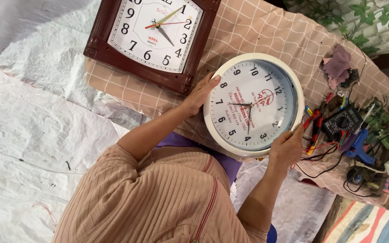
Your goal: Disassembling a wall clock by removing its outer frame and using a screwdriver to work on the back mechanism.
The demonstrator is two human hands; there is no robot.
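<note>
Pink checked cloth [248, 27] covers the surface, with white sheeting [32, 112] spread beside it. Round white clock [253, 105] is held face-up over the cloth, left hand [200, 93] clamped on one side of its rim and right hand [286, 147] clamped on the opposite side. Square brown clock [151, 38] lies just beside it; a multimeter [342, 121], blue glue gun [359, 147] and screwdrivers [317, 123] lie near the right hand.

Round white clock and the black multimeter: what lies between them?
In the head view, red-handled pliers and screwdrivers lie on the checked cloth between the round white clock and the black multimeter.
</note>
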